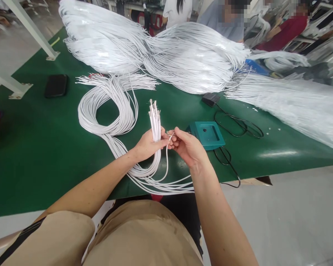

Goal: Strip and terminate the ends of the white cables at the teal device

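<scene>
One cable (167, 159) – between both hands (187, 147), bundle (156, 129) in left (148, 145)

Two posts (8, 82) stand on the left of the bench (24, 159). The phone-like thing (56, 85) is just right of them. Next comes the wire coil (86, 112). Behind it is the left heap (108, 44), then the middle heap (194, 59), then the right heap (296, 107). The box (216, 144) sits right of the coil, with the plug block (211, 99) behind it.

A green-topped table (58, 159) with white metal legs (33, 29) stands on grey floor (299, 210).
</scene>
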`<state>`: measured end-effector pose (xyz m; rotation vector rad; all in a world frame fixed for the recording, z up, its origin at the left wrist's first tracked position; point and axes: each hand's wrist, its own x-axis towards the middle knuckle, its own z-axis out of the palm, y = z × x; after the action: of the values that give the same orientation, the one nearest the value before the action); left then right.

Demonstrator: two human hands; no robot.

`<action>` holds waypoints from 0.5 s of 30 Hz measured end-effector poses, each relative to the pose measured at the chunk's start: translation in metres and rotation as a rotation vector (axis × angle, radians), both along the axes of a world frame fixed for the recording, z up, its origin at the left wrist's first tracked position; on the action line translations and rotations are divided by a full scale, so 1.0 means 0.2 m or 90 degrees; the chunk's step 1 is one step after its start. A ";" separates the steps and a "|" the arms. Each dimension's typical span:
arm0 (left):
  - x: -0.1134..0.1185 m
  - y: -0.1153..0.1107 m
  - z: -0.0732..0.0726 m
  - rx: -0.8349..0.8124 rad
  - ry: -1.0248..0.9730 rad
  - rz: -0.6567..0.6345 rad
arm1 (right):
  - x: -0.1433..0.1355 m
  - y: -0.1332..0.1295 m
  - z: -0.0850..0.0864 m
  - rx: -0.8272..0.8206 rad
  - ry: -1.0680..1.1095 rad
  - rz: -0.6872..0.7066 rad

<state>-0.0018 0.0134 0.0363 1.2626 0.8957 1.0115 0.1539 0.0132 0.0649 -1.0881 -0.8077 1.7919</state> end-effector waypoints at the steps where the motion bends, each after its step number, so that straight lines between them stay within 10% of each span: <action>1: 0.00 0.00 0.00 0.003 0.000 0.003 | 0.00 -0.01 0.00 0.002 0.002 -0.006; 15: -0.01 0.01 -0.01 0.047 0.013 -0.055 | 0.01 -0.03 0.03 0.063 -0.188 -0.088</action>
<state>-0.0041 0.0153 0.0349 1.3647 0.8191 0.9730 0.1559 0.0074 0.0714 -1.3279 -0.9614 1.4799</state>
